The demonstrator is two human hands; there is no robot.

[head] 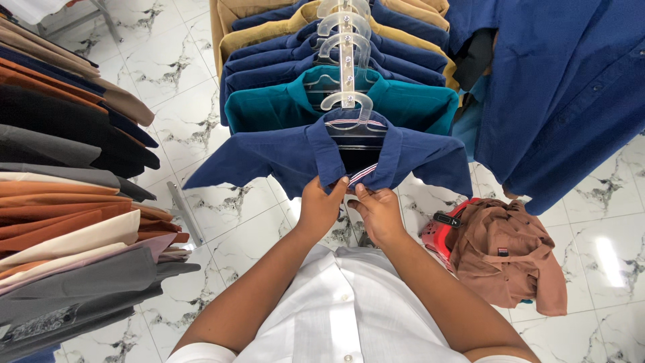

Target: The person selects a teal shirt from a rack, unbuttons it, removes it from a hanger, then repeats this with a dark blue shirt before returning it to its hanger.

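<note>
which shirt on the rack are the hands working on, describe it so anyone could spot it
Start at the row of shirts on clear plastic hangers running up the middle of the view. The frontmost one is a navy shirt, with the left hand and right hand at its collar. Unlike the teal shirt right behind it, it shows a striped lining inside the neck.

Single head-worn view, steeply downward, close over a hanging shirt rack (346, 60).

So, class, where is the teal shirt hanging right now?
In the head view, the teal shirt hangs centre-top on the rack, directly behind the front navy shirt whose collar both hands hold, with more navy shirts behind it.
</note>
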